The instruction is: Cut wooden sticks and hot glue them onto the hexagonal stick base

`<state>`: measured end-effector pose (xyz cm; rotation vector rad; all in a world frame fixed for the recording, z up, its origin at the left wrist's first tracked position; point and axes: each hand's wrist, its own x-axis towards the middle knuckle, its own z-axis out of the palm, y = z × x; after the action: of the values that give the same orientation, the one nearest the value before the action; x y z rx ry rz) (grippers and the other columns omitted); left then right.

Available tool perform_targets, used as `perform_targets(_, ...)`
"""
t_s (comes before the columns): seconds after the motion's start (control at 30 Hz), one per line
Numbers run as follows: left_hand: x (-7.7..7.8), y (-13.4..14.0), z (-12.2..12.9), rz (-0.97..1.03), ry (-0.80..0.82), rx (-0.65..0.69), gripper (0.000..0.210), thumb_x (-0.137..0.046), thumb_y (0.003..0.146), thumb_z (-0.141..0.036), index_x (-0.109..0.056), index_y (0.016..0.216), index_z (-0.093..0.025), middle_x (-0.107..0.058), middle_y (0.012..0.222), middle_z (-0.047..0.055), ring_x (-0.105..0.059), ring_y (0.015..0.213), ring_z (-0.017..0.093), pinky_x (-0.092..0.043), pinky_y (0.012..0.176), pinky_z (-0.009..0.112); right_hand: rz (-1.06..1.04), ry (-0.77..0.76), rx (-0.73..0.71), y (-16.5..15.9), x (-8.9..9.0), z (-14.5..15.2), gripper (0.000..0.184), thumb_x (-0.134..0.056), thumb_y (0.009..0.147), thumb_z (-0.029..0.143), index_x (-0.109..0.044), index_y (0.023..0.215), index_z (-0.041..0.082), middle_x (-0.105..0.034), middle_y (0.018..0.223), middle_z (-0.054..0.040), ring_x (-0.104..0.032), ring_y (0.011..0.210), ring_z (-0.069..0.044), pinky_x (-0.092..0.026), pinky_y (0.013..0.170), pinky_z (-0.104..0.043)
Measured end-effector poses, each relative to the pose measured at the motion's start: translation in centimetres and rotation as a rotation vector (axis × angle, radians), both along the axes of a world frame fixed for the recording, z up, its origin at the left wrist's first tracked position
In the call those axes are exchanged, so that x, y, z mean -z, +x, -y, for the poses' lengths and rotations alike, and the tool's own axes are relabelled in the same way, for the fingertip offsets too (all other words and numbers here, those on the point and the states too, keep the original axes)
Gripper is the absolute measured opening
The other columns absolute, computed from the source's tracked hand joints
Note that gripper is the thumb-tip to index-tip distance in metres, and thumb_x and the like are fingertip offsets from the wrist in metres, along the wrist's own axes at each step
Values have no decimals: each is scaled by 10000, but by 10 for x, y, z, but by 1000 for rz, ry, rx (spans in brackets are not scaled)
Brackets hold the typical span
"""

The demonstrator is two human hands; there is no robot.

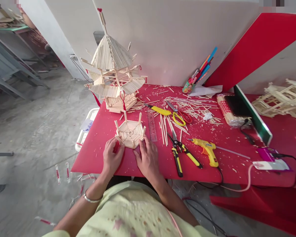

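Observation:
A hexagonal base made of wooden sticks (130,130), with short posts standing at its corners, lies near the front of the red table. My left hand (112,154) closes around its near left corner, thumb and fingers at the edge. On the opposite side, my right hand (148,156) grips the near right corner, fingers by a post. Behind the base rises a pagoda model of sticks (113,69) with a tiered roof and red tassels. A clear ruler (152,126) lies just right of the base. My fingers hide parts of the near corners.
Pruning shears (179,148), a yellow glue gun (207,149), scissors (179,118) and a yellow cutter knife (160,110) lie to the right among loose sticks (164,130). A power strip (270,165) with cables sits at the right. The red table's (88,161) left edge is close.

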<state>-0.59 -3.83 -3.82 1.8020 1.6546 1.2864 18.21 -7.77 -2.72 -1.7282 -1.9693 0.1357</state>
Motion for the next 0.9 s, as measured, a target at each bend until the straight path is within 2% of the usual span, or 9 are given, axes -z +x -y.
perform_targets(0.13,-4,-1,5,61,69,-118,319,-679,928,-320,-651,1238,-248,-680,1243,86,-645,1192,243,-518,1076,439,-50,16,4,1,-1,2,500,-501,1062,414,-546,1492,162,-532,1545,-178,-530,1368,-335,-452,1133,-516)
perform_targets(0.23,-4,-2,10,78,219,-216,218,-678,923,-317,-638,1115,-222,-652,1113,75,-647,1106,233,-534,1030,448,-88,10,11,2,0,4,462,-503,1061,389,-575,1465,177,-565,1513,-157,-561,1327,-313,-467,1116,-493)
perform_targets(0.33,-5,0,16,18,284,-187,158,-678,919,-300,-636,1045,-214,-659,1028,68,-657,1026,231,-562,946,430,-126,22,6,2,1,5,404,-493,1065,354,-620,1419,204,-612,1471,-123,-588,1300,-275,-469,1123,-456)
perform_targets(0.4,-8,3,18,-23,266,-113,257,-691,913,-299,-656,1153,-216,-685,1130,93,-670,1000,224,-578,905,408,-148,38,-6,3,0,6,378,-486,1068,332,-647,1391,218,-662,1409,-103,-616,1262,-250,-484,1103,-424)
perform_targets(0.5,-14,11,20,-30,149,-8,478,-689,928,-323,-595,1390,-249,-669,1343,120,-704,921,189,-597,877,373,-146,70,-2,10,-7,12,358,-487,1069,311,-678,1360,225,-718,1319,-91,-650,1196,-229,-505,1068,-396)
perform_targets(0.57,-17,14,19,-1,71,17,508,-672,948,-340,-567,1441,-271,-673,1379,110,-728,884,169,-604,858,342,-113,97,35,22,-13,20,354,-493,1066,298,-687,1356,235,-721,1311,-93,-646,1199,-233,-496,1083,-406)
perform_targets(0.67,-20,17,16,36,3,24,403,-644,973,-374,-632,1362,-272,-725,1325,83,-749,872,165,-609,802,298,-21,105,182,51,-19,34,373,-516,1049,289,-672,1386,252,-676,1383,-120,-588,1277,-289,-450,1127,-498)
perform_targets(0.77,-20,19,11,53,-19,30,296,-629,983,-408,-718,1221,-256,-780,1223,66,-762,871,173,-616,818,297,81,57,366,81,-16,46,401,-523,1035,274,-648,1413,223,-606,1458,-172,-529,1323,-360,-422,1106,-595)
perform_targets(0.9,-18,20,5,62,-25,27,253,-650,970,-422,-777,1089,-238,-819,1096,48,-783,918,199,-618,866,311,118,22,415,99,-8,52,402,-495,1034,228,-647,1400,162,-614,1426,-195,-544,1300,-342,-452,1090,-547)
